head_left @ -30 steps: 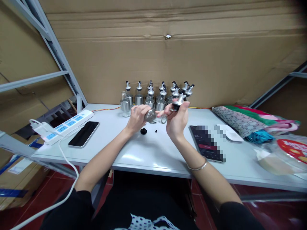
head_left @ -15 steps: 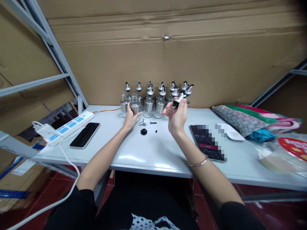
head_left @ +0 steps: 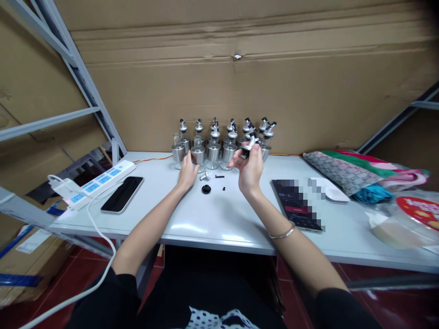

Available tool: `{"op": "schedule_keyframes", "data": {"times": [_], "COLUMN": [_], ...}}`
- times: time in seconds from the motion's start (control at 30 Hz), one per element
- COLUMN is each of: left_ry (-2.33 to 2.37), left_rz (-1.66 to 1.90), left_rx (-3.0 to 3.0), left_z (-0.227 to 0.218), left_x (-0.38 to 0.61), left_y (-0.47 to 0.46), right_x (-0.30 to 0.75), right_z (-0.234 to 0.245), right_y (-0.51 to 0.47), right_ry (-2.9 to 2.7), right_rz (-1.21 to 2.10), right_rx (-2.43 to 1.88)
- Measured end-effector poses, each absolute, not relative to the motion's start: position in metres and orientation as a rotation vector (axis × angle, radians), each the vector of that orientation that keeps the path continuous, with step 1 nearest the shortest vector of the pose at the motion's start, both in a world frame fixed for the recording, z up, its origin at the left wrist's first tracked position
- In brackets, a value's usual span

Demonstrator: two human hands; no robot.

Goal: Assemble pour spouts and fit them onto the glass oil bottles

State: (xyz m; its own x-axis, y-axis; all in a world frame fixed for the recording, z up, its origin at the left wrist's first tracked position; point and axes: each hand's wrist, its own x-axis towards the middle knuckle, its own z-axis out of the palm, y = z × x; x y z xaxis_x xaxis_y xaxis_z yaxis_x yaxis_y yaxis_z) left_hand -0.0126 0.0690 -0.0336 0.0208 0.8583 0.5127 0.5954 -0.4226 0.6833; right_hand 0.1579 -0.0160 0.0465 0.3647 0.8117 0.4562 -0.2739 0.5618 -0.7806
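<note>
My left hand (head_left: 187, 174) rests on the table at the lower left of a stopperless glass bottle with a steel band (head_left: 198, 156). Its fingers are stretched and apart; whether a fingertip still touches the glass I cannot tell. Raised in front of the right-hand bottles, my right hand (head_left: 249, 172) pinches a silver and black pourer stopper (head_left: 252, 141). On the table between my hands lie a silver pourer top (head_left: 204, 176), a black ring-shaped stopper part (head_left: 206, 189), a thin black strip (head_left: 220, 176) and a tiny black piece (head_left: 224, 188).
Several bottles with pourers (head_left: 213, 153) stand in rows against the cardboard wall (head_left: 164, 91). To the left are a phone (head_left: 122, 194) and a power strip (head_left: 99, 183). Right of my arm lie another phone (head_left: 297, 205), a white mouse (head_left: 334, 194) and a patterned bag (head_left: 336, 171).
My left hand has loosened from around the stopperless bottle and drawn slightly toward me; the bottle stands a little further right. My right hand has lowered slightly leftward with the pourer stopper.
</note>
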Motion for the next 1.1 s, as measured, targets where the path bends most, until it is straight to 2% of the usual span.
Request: {"op": "schedule_keyframes", "data": {"times": [0.23, 0.43, 0.7, 1.1], "left_ry": [1.856, 1.723, 1.924, 1.926], "left_rz": [1.652, 1.526, 1.338, 1.356], "left_rx": [1.918, 1.791, 1.863, 1.899], "left_z": [-0.031, -0.044, -0.038, -0.038], "left_x": [-0.023, -0.034, -0.033, -0.037], "left_y": [0.069, 0.084, 0.075, 0.076], "right_x": [0.156, 0.153, 0.152, 0.153], "right_z": [0.042, 0.039, 0.039, 0.039], "right_y": [-0.014, -0.016, -0.016, -0.014], "right_ry": [-1.018, -1.066, -1.090, -1.095], "right_rz": [0.809, 0.898, 0.884, 0.820], "right_rx": [-0.721, -0.702, -0.710, -0.777]}}
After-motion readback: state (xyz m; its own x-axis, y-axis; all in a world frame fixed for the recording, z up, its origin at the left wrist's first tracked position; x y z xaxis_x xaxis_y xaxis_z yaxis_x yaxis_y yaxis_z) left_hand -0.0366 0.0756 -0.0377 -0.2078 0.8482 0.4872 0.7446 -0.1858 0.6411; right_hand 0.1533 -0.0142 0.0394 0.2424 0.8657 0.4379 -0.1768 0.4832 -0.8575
